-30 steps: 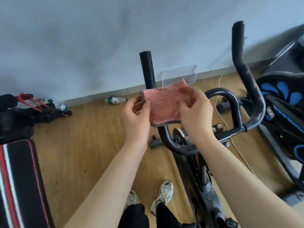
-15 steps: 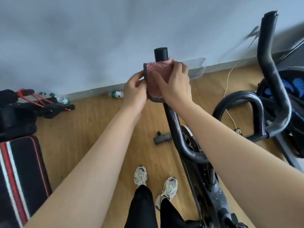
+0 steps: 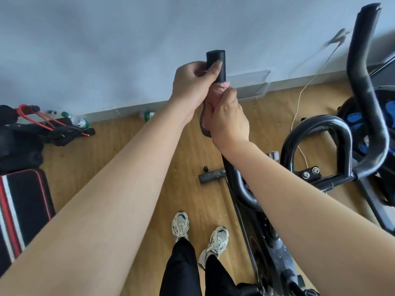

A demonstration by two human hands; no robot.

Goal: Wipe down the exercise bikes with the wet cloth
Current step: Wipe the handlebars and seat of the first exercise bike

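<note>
A black exercise bike stands in front of me with its left handlebar grip pointing up. A pink mesh cloth with a dark edge is wrapped round that grip. My right hand grips the cloth and the bar under it. Just above, my left hand holds the top of the grip, thumb across the black foam. The right handlebar rises at the far right, and a curved centre loop lies between the two bars.
A second bike with blue markings stands at the right edge. A padded bench and a black bag with red straps lie at left. Water bottles and a clear tray rest along the wall. A white cable hangs from the wall.
The cloth went from spread between both hands to wrapped on the left grip. My right hand has slid down the grip with the cloth, while my left hand now holds the grip's top.
</note>
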